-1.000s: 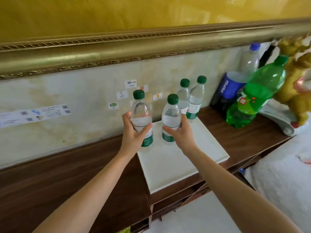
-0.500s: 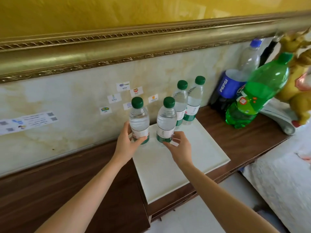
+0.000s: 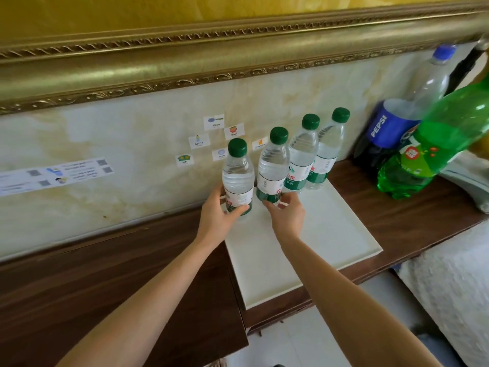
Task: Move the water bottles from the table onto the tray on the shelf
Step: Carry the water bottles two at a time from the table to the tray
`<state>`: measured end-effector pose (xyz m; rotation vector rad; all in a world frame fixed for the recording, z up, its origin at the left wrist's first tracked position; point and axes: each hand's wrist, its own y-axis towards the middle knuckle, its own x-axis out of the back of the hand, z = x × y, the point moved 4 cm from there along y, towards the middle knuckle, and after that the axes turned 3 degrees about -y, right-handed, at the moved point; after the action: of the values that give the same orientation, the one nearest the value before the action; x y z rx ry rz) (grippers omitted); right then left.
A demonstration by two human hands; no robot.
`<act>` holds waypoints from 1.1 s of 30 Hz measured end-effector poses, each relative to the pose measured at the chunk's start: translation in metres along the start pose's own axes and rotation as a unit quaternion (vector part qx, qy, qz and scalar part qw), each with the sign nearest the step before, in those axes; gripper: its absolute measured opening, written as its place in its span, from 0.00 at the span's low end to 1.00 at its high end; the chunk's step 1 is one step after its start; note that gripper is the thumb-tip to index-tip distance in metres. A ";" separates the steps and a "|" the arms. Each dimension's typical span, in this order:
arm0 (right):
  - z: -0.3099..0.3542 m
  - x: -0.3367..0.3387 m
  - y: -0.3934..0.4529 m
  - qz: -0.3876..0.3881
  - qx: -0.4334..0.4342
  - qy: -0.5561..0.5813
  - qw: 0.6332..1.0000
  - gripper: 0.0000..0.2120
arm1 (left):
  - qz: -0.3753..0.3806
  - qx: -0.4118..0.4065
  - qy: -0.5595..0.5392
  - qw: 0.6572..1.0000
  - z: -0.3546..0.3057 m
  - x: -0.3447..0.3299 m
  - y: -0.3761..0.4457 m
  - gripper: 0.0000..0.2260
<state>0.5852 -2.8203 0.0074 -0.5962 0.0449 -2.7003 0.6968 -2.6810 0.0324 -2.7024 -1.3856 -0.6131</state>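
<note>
Several clear water bottles with green caps stand in a row along the far edge of the white tray [image 3: 330, 242] on the wooden shelf. My left hand [image 3: 219, 215] wraps the base of the leftmost bottle [image 3: 237, 178], which stands at the tray's far left corner. My right hand [image 3: 287, 215] grips the base of the second bottle [image 3: 274, 168], standing upright on the tray. Two more bottles, one [image 3: 303, 154] beside the second and the other [image 3: 326, 149] at the right end, stand untouched by the wall.
A Pepsi bottle [image 3: 391, 128] and a large green soda bottle [image 3: 434, 144] lean at the right end of the dark wooden shelf [image 3: 105, 274]. Small picture labels are stuck on the marble wall. A white textured cloth lies at lower right.
Both hands have lowered their bottles onto the tray's far edge and slid down to the bottle bases. The bottles now stand next to the two by the wall.
</note>
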 end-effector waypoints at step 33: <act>-0.009 -0.004 0.020 -0.001 0.012 -0.051 0.999 0.16 | 0.003 0.005 -0.014 1.000 -0.011 -0.018 0.027 0.30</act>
<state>0.5920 -2.8381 -0.0050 -0.7265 -0.0147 -2.6649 0.7055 -2.7135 0.0402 -2.7174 -1.3829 -0.5688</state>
